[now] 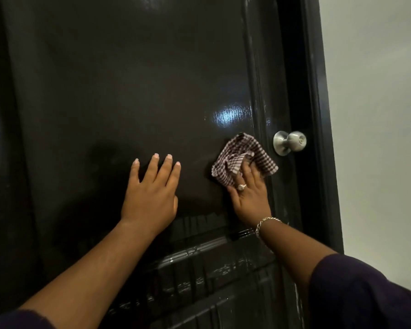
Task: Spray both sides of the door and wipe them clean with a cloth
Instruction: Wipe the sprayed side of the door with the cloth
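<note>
- My right hand presses a checked cloth flat against the door; fingers lie over and partly under the folds, gripping a bunched ridge of fabric near the cloth's middle.
- Ring on a right-hand finger, chain bracelet on the right wrist, dark sleeve further back toward the lower right corner.
- Cloth is brown-and-white checked, crumpled, on the door's flat middle panel near its right-hand moulding, just left of and slightly below the knob.
- Round silver door knob sits on the right stile of the door, apart from the cloth, not touched by either hand.
- My left hand lies released and flat on the door, fingers straight and slightly spread, pointing up, holding nothing; it is left of the cloth at about the same height, well clear of it.
- Left forearm comes in from the lower left corner, with a bit of dark sleeve at the bottom edge.
- Door is dark, glossy, with a bright glare patch above the cloth, near the panel's right edge.
- Below both hands the door has a ribbed, grooved section with pale streaks on it; can't tell if wet or just reflections.
- Door's right edge meets a dark frame; pale wall beyond it on the right.
</note>
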